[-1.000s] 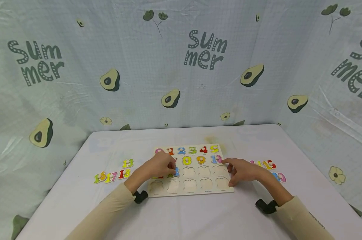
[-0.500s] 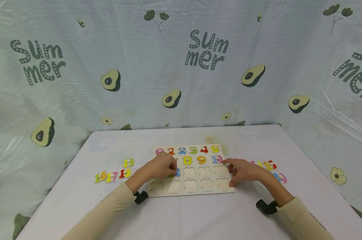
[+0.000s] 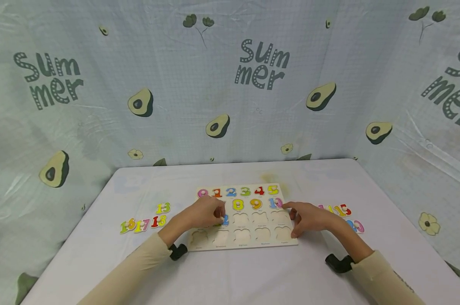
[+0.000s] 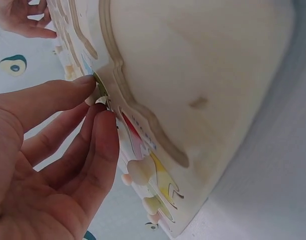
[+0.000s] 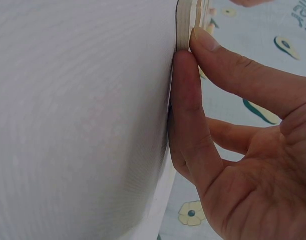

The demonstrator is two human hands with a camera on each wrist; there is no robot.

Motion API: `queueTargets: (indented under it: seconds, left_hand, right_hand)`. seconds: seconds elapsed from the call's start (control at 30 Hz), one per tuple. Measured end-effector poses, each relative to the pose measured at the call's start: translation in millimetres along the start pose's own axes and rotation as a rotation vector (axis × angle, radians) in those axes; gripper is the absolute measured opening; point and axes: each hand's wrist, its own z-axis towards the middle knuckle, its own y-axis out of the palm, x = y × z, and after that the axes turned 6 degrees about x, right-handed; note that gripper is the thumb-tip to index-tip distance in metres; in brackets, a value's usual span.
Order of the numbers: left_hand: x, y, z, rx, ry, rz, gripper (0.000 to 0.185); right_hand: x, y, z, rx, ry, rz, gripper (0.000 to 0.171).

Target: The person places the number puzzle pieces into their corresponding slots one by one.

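A wooden number puzzle board (image 3: 253, 242) lies mid-table, its upper two rows filled with coloured knobbed numbers. My left hand (image 3: 205, 212) reaches over its left side, thumb and fingertips pinching the knob of a green and blue number 12 piece (image 3: 225, 220). In the left wrist view that piece (image 4: 100, 82) sits mostly behind the fingertips, close to the board's face. My right hand (image 3: 310, 217) grips the board's right edge, the index finger near the number 10 (image 3: 275, 203). In the right wrist view, thumb and a finger meet the layered board edge (image 5: 183, 30).
Left of the board lie loose number pieces: 13 (image 3: 163, 208), 16 (image 3: 127, 225), 17 (image 3: 141, 225) and 18 (image 3: 158, 221). More pieces, including a 15 (image 3: 342, 209), lie beyond the right forearm, partly hidden. A printed curtain (image 3: 184, 76) hangs behind the table.
Both hands stay almost in place. The left fingers shift only slightly over the number 12 piece; the right hand keeps its hold on the board's edge.
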Motion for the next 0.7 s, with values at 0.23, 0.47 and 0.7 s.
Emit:
queueTargets:
  seconds: [0.23,0.47,0.7]
  left_hand:
    - [1.9,0.0,-2.8,-0.008,-0.047,0.002,0.015]
    - [-1.8,-9.3,-11.1,0.030,-0.123,-0.037,0.020]
    - [-18.9,-24.6,-19.7,0.069,-0.124,-0.034,0.020]
  right_hand:
    - [-2.2,0.4,-1.3,-0.003,0.012,0.008,0.086]
    - [-2.3,0.3,-1.1,-0.003,-0.003,0.014,0.086]
    - [-1.8,-0.2,-0.6,-0.004,0.005,0.006,0.085]
